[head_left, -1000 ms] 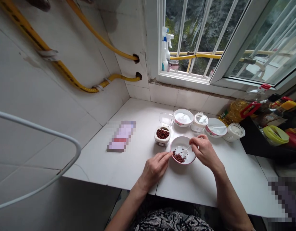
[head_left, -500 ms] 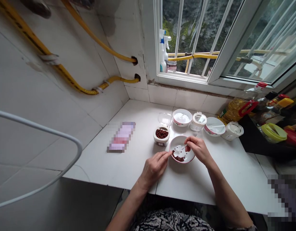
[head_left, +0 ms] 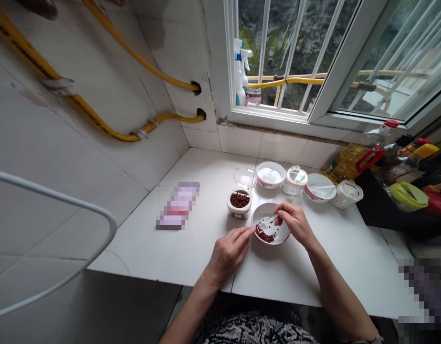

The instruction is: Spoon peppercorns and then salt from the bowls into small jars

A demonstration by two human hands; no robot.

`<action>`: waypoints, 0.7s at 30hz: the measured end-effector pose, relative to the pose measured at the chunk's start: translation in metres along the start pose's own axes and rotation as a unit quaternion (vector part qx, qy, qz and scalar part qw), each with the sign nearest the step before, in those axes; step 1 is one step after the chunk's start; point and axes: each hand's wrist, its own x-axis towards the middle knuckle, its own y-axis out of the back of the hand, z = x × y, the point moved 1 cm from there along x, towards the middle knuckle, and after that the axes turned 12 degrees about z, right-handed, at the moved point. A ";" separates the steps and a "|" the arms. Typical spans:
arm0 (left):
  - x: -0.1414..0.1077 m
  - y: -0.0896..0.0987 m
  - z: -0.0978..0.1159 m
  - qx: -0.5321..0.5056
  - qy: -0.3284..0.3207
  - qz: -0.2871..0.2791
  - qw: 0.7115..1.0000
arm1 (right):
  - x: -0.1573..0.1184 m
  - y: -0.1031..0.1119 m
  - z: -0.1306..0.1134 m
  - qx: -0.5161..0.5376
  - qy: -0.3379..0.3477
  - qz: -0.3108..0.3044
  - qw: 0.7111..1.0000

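Observation:
A white bowl (head_left: 283, 236) with a pink rim stands on the counter, holding small red-brown peppercorns (head_left: 265, 235) gathered towards its near left side. Between its fingers, my right hand (head_left: 294, 220) pinches a small white spoon (head_left: 265, 226), whose head lies inside the bowl by the peppercorns. My left hand (head_left: 229, 250) is at the bowl's left edge, index fingertip on the rim, the other fingers curled; the thumb is mostly hidden. Just behind and to the left is a square jar (head_left: 238, 215) full of peppercorns, its clear lid (head_left: 245, 177) flipped up.
Behind the bowl stand a flowered bowl of white powder (head_left: 270, 184), a lidded jar (head_left: 295, 180), another bowl with a white spoon (head_left: 319, 193) and a second jar (head_left: 346, 194). Oil and sauce bottles (head_left: 352, 160) fill the right. A blurred pinkish object (head_left: 178, 205) lies left.
The view has shifted slightly. Both hands keep their places at the bowl, and the spoon's head has moved only slightly among the peppercorns.

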 end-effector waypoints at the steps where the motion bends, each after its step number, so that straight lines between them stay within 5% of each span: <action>1: 0.000 0.000 0.000 -0.002 0.001 0.001 1.000 | 0.001 0.001 0.000 0.013 -0.009 0.003 1.000; 21: -0.002 -0.001 -0.001 -0.007 0.000 -0.002 1.000 | 0.001 -0.003 0.003 -0.005 -0.005 0.040 0.999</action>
